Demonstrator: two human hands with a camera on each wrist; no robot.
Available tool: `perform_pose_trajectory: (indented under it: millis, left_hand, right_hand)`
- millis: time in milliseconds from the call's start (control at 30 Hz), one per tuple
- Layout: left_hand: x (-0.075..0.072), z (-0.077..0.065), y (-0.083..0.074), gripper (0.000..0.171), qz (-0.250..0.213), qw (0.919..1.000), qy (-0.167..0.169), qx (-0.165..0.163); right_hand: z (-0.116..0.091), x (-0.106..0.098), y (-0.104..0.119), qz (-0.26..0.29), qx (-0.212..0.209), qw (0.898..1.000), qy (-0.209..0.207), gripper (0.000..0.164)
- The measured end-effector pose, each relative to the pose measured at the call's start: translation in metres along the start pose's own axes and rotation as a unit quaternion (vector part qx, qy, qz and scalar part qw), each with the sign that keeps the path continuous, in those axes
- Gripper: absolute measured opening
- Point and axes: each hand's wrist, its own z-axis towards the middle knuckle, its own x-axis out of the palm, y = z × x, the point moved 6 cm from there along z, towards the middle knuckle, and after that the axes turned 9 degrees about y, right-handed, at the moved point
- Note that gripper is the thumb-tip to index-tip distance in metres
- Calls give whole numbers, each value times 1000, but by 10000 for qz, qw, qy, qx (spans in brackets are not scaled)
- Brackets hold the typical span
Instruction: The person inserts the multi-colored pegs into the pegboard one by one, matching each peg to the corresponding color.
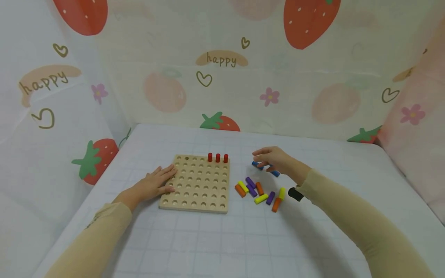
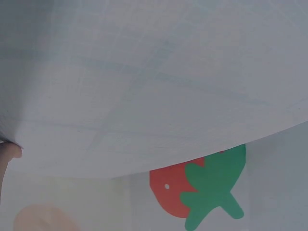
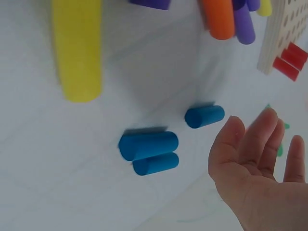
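Observation:
A wooden peg board (image 1: 198,185) with rows of round holes lies on the table. Three red pegs (image 1: 218,158) stand upright in its far right corner. My left hand (image 1: 153,184) rests on the board's left edge with its fingers spread; only a fingertip (image 2: 10,153) shows in the left wrist view. To the right of the board, my right hand (image 1: 276,159) hovers over blue pegs (image 1: 257,165), fingers loosely bent and holding nothing. Three blue pegs (image 3: 155,144) lie on the table in the right wrist view, apart from the right hand (image 3: 262,178).
Between the board and my right forearm lie loose orange pegs (image 1: 259,189), purple pegs (image 1: 270,198) and yellow pegs (image 1: 261,199). The white table (image 1: 194,247) has a faint grid and is surrounded by a printed curtain (image 1: 229,96) at the back and sides.

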Motion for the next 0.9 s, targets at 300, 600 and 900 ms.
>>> perform_pose_trajectory:
  millis: [300,600,900]
  left_hand:
    - [-1,-1,-1,74,-35,10000,79,-21]
    - [0,-1,-1,74,23,10000,93,-20]
    - [2,-2,0,73,40,10000,66,-39]
  right_hand:
    - [-12,-9,-8,-251,33,9997,-71,47]
    - [-20,-20,-18,-341,53,9994,-80,49]
    - [-28,-28,-30,-321,120,9994,-89,48]
